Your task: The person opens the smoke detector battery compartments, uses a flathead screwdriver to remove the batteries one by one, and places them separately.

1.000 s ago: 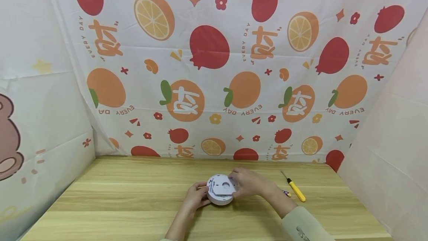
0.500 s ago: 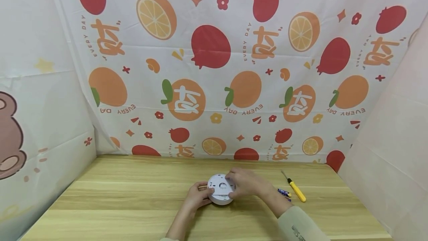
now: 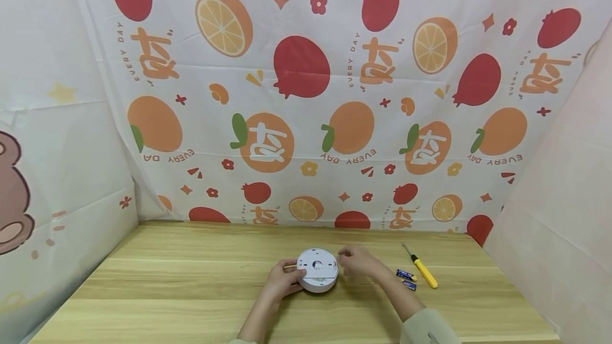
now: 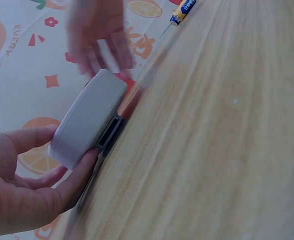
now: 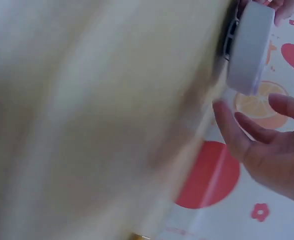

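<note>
Sleeves enter from the near edge of the head view, pale green on the right arm. Left hand (image 3: 282, 280) grips the rim of a round white device (image 3: 317, 270), fingers and thumb curled round its left side; the left wrist view shows the same grip, with the thumb on the device's upper face and the fingers under its edge by a dark slot in its side. Right hand (image 3: 357, 261) sits just beside the device on its right, fingers loosely spread and relaxed, holding nothing; in the right wrist view its fingertips are apart from the white rim. The device rests on the wooden surface (image 3: 191, 291), its flat face turned up with a small dark mark at the middle. Whether anything lies inside it cannot be told.

Right of the hands lie two small blue batteries (image 3: 406, 277), close together, and just beyond them a yellow-handled screwdriver (image 3: 423, 271) with its thin metal tip pointing away from the person. Both are well apart from the device.

Farther off, the light-grained planks of the surface run to a hanging cloth backdrop (image 3: 306, 94) printed with oranges, red pomegranates, small flowers and the words EVERY DAY. At the left hangs another pale sheet with a brown bear figure (image 3: 11, 195), and a plain pinkish sheet (image 3: 559, 185) closes the right side.
</note>
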### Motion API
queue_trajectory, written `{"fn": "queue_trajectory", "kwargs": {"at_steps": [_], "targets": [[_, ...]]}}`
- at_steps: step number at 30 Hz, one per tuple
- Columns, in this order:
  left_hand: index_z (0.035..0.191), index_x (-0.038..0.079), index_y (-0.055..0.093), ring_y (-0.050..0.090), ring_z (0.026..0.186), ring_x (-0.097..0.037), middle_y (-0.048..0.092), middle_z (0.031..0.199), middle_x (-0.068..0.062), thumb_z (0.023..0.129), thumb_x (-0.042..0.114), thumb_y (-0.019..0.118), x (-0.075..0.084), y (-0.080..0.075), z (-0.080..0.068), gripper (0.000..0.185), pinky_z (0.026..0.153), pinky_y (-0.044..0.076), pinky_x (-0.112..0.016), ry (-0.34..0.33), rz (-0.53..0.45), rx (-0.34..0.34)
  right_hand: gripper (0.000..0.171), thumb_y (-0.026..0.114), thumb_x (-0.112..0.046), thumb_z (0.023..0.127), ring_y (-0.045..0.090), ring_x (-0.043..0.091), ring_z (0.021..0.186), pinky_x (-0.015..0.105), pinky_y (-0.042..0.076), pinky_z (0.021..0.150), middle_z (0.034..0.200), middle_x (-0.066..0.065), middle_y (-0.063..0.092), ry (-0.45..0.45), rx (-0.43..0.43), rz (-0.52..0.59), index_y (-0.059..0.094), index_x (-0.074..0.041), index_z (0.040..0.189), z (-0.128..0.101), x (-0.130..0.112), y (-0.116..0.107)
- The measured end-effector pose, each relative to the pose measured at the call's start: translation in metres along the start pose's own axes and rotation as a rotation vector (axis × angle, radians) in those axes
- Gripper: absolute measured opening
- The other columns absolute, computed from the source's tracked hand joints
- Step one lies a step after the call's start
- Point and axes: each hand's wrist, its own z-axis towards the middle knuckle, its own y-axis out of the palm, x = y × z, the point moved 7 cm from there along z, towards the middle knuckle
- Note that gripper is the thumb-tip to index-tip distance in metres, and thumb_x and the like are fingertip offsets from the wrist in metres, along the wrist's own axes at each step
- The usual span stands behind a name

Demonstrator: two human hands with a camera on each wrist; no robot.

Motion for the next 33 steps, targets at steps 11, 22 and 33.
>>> {"fn": "queue_trajectory", "kwargs": {"at_steps": [11,22,33], "targets": [[0.124,-0.018,0.033,0.058,0.078,-0.019,0.052,0.109,-0.029,0.089,0.003,0.055,-0.001,0.001,-0.002,0.047,0.070,0.054,-0.037,-0.004,-0.003,-0.023,0.038,0.048,-0.005,0.092,0.057,0.024,0.076,0.039,0.053,0.076,0.091,0.019,0.054,0.217,-0.082,0.607,0.040,0.017,0.122,-0.010,0.023,0.029],[0.130,-0.016,0.031,0.058,0.077,-0.020,0.052,0.107,-0.027,0.088,0.001,0.055,0.002,0.004,-0.004,0.051,0.068,0.055,-0.036,0.004,0.016,-0.031,0.039,0.045,-0.001,0.093,0.058,0.025,0.075,0.044,0.052,0.077,0.089,0.019,0.054,0.236,-0.046,0.678,0.033,0.018,0.124,-0.011,0.022,0.032],[0.128,-0.015,0.035,0.057,0.074,-0.020,0.052,0.104,-0.026,0.091,0.002,0.053,0.000,0.003,-0.001,0.044,0.064,0.055,-0.034,-0.011,0.042,0.032,0.043,0.046,0.005,0.090,0.058,0.028,0.080,0.044,0.052,0.077,0.093,0.021,0.053,0.250,-0.032,0.670,0.029,0.020,0.127,-0.011,0.018,0.031]]}}
